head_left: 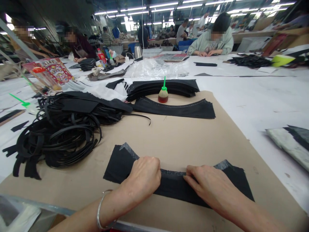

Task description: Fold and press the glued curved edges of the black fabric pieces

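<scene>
Panel [172, 188]: looks mid-work, my read. Grey strip [173, 173] on its curved far edge is narrow between the hands, wider at both ends, so the middle seems worked and the ends not. Can't tell if anything is stuck down.

Panel itself: black, matte, wide shallow arc, ends flaring toward the far side. Grey is mottled, rough-looking. Lies flat at the near part of the brown sheet [154, 138], both hands over it.

Left hand [145, 174]: grip curled closed on the edge left of centre, fingertips hidden. Right hand [209, 180]: grip closed too, thumb and index together at the edge right of centre. Short stretch of edge between them.

Beyond: near stack [173, 109] of similar black curved pieces, far stack [164, 87] behind it. Can't tell whether either is done or waiting. Bottle [163, 96] with green nozzle stands between them, reddish liquid low inside. Black strips [72, 138] heaped to the left. White surface [260, 96] under it all; co-worker [212, 38] across it.
</scene>
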Demonstrator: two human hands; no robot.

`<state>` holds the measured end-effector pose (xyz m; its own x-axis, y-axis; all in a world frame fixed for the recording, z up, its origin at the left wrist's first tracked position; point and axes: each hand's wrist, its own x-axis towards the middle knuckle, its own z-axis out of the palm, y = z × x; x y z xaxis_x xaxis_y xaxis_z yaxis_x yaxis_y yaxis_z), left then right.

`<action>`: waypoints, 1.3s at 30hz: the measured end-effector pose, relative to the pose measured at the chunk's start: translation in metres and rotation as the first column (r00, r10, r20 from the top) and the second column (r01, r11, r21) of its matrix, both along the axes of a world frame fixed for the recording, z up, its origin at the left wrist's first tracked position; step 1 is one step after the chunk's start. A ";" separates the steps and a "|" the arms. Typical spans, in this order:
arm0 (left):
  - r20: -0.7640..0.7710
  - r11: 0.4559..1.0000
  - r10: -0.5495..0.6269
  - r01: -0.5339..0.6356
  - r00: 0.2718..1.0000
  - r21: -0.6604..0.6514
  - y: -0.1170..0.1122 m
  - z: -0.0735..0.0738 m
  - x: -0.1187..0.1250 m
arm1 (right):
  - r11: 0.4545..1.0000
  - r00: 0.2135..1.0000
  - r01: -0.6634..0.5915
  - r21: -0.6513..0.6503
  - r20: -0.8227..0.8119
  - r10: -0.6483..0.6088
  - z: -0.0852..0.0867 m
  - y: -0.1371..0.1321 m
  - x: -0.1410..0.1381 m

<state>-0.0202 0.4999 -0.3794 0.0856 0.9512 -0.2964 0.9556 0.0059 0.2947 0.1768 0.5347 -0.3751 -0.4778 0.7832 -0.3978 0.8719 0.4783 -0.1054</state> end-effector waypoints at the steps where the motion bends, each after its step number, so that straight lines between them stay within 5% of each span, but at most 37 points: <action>1: -0.010 1.000 -0.003 0.003 1.000 0.002 -0.001 -0.001 0.001 | 1.000 1.000 -0.002 0.011 0.000 0.002 -0.001 0.000 0.000; 9: -0.008 1.000 0.024 -0.024 1.000 -0.015 -0.007 -0.003 0.006 | 0.993 0.999 0.039 0.107 -0.032 -0.036 -0.003 -0.003 0.005; 13: -0.019 0.984 -0.013 0.016 1.000 0.176 -0.012 -0.006 0.004 | 0.989 0.996 0.081 0.125 -0.052 -0.075 0.001 -0.003 0.010; 16: -0.039 0.907 -0.235 0.233 0.971 0.351 -0.017 -0.013 0.006 | 0.984 0.991 0.117 0.132 -0.079 -0.107 0.002 -0.004 0.012; 20: -0.052 0.726 -0.598 0.568 0.800 0.388 -0.022 -0.027 0.010 | 0.982 0.989 0.129 0.137 -0.096 -0.117 0.000 -0.007 0.013; 26: -0.186 0.578 -0.648 0.635 0.739 0.512 -0.030 -0.047 0.009 | 0.979 0.978 0.164 0.119 -0.151 -0.145 0.001 -0.005 0.023; 39: -0.192 0.689 -0.594 0.617 0.781 0.379 -0.038 -0.044 0.021 | 0.940 0.896 0.184 -0.287 -0.346 -0.280 0.029 0.016 0.022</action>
